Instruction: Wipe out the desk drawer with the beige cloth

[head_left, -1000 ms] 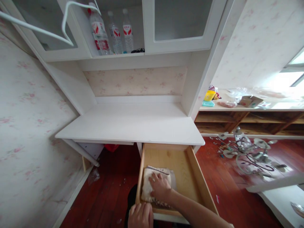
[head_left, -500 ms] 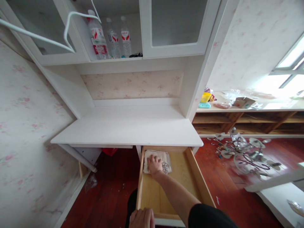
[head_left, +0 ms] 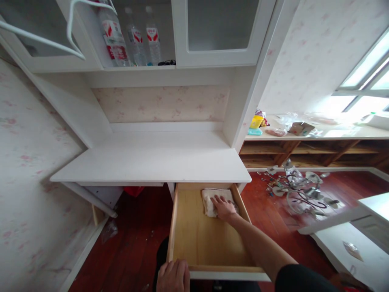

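Note:
My right hand (head_left: 224,207) lies on a folded cream cloth (head_left: 209,202), fingers stretched out and slightly apart. The cloth, with a dark print partly covered by the hand, rests on the wooden bottom of a pulled-out drawer (head_left: 194,243), at its back right. My left hand (head_left: 174,276) is closed over the front left corner of this drawer; its fingertips are hidden. Above the drawer is the white desktop (head_left: 158,158).
Overhead, an open cabinet holds several plastic bottles (head_left: 153,38), with a white hanger (head_left: 71,32) in front at left. A metal chandelier (head_left: 304,190) lies on the red wooden floor at right. Behind it, a low shelf (head_left: 325,140) carries a yellow container (head_left: 257,121) and plastic bags.
My right hand has slid the cloth from the drawer's back left to its back right. My left hand keeps its place on the drawer's front corner. The view has shifted slightly.

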`<state>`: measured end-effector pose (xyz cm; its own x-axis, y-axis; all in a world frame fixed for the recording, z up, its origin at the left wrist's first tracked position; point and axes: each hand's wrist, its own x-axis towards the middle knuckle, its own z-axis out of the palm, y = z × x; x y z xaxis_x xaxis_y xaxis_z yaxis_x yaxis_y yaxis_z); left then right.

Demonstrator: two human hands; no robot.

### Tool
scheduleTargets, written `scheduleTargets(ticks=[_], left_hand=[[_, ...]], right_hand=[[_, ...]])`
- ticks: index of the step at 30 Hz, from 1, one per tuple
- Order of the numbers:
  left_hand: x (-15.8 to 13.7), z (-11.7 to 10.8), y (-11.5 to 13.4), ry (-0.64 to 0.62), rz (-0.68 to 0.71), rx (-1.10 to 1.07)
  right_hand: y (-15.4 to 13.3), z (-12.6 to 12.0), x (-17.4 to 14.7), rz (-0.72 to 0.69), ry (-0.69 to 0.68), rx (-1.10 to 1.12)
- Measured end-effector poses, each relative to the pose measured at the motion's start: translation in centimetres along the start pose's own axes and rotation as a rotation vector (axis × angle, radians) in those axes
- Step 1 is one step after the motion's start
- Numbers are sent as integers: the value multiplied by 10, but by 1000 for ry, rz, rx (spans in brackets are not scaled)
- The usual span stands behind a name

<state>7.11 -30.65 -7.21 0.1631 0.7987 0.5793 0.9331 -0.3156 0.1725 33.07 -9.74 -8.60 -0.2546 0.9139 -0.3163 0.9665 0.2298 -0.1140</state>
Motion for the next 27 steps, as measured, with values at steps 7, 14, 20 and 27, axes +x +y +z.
scheduleTargets(ticks=[7, 14, 20, 27], left_hand=[[5, -10, 5, -63, -28, -6], [4, -13, 5, -106, -44, -24], [3, -10, 3, -121, -43, -31], [-1, -5, 4, -74, -64, -41]], right_hand=[[3, 0, -27, -111, -12, 87], [-4, 16, -91, -227, -100, 123], [-4, 19, -110, -306, -133, 149], [-67, 20, -82, -389, -114, 153]])
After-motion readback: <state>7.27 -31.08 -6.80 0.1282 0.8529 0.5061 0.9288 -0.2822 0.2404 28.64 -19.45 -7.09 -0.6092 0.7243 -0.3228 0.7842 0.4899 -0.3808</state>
